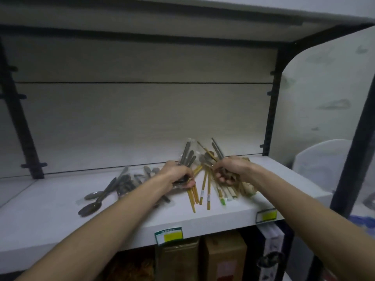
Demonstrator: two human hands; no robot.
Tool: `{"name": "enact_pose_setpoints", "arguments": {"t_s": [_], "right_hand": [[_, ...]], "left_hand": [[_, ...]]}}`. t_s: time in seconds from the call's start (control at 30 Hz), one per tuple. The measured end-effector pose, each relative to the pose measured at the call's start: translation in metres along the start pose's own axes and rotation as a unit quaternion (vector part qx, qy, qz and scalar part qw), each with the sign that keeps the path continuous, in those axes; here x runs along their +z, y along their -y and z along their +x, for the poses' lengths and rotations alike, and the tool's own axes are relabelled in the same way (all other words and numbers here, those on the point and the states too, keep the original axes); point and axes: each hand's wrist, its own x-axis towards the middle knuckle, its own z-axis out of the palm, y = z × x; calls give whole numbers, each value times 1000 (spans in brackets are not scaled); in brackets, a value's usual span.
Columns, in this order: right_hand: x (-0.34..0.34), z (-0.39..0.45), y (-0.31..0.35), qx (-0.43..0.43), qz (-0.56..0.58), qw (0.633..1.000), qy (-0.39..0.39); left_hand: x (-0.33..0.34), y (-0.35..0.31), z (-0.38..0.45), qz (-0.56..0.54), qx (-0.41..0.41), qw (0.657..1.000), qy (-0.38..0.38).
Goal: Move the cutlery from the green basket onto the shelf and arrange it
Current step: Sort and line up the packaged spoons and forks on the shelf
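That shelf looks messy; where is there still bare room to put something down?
The shelf is bare at its left end, left of the spoons, and along the front edge above the yellow labels. The middle right is crowded with chopsticks and both hands.

In front of me is a white shelf board (50, 216) set in a dark metal frame (272, 110), backed by a pale panel. Left of centre on the board lies a loose heap of dark metal spoons (95, 203) in clear wrappers, bowls towards the near edge, handles angled to the far right. Right of centre is a fan of yellow wooden chopsticks (204, 191), tips pointing near, some crossing each other. Just beside them to the right lie paler wrapped chopsticks (225, 196), one with a green tip. Two price tags (168, 236) with yellow panels are fixed on the board's near edge, one at centre, one further right.
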Motion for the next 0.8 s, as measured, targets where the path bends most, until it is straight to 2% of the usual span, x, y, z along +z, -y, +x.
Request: {"name": "enact_pose_setpoints", "arguments": {"t_s": [0.33, 0.47, 0.57, 0.63, 0.8], "right_hand": [[-20, -2, -6, 9, -65, 998, -9], [-24, -3, 0, -5, -81, 995, -55], [-16, -2, 2, -23, -185, 976, -115], [-9, 0, 2, -27, -223, 968, -113], [-3, 7, -2, -40, -231, 963, -131]], "left_hand": [[28, -8, 4, 143, 46, 987, -53], [37, -5, 9, 117, 46, 991, -37], [36, -2, 10, 90, 39, 995, -24], [33, 0, 13, 75, 38, 996, -19], [22, 0, 14, 54, 26, 998, -19]]}}
